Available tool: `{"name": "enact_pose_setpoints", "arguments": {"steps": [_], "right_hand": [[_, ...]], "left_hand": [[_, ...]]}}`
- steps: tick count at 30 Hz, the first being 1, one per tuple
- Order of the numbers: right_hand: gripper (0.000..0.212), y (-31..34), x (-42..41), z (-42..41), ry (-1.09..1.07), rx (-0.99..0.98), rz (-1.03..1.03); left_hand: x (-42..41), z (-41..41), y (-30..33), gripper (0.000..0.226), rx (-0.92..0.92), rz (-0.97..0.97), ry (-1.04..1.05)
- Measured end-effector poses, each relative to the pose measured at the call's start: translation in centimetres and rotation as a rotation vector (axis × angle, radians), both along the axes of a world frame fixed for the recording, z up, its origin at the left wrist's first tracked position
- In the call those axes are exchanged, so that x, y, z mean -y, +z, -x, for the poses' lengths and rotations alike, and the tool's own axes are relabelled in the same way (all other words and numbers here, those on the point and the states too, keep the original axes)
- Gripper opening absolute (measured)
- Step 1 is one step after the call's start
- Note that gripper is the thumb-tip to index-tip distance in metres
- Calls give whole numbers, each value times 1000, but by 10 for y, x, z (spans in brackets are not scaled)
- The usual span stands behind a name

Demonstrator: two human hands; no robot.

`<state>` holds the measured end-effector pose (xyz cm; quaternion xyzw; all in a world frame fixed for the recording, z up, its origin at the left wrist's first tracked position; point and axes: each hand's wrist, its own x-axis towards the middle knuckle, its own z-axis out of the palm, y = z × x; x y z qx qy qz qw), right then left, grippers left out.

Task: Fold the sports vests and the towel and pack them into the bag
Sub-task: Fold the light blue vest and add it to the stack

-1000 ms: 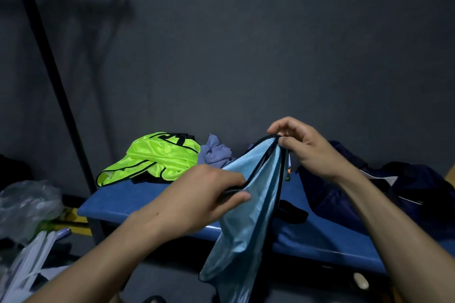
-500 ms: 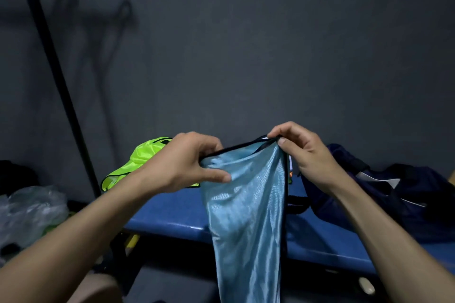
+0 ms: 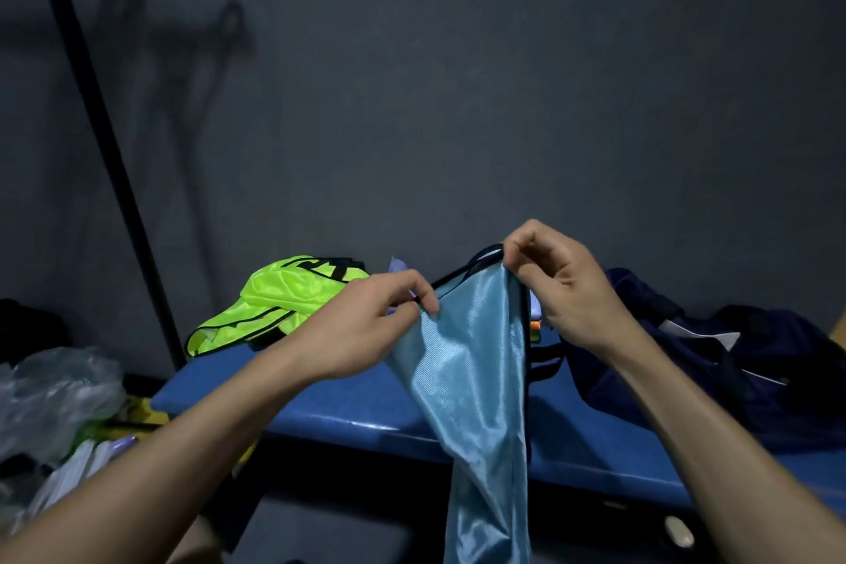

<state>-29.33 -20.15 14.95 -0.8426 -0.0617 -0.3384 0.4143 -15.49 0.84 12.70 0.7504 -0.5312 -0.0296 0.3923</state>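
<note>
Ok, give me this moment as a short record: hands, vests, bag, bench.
left hand: pinches the black-trimmed top edge of the light blue vest
right hand: pinches the same edge, higher
light blue vest: held up, hangs below the bench edge
neon yellow vest: crumpled on the blue bench, unfolded
dark navy bag: on the bench, right side
</note>
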Motion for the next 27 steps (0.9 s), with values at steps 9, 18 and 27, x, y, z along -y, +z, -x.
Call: {"name": "enact_pose_setpoints", "arguments": {"steps": [9,18,27], "right_hand": [[27,3,4,1,47,-8,65],[19,-1,0,-1,86,-39,143],[23,-4,6,0,24,-72,110]], "left_hand": [[12,0,5,38,-312,10,-24],[17,10,20,30,-442,-133,-217],[17,4,27,24,-358,-116,-399]]}}
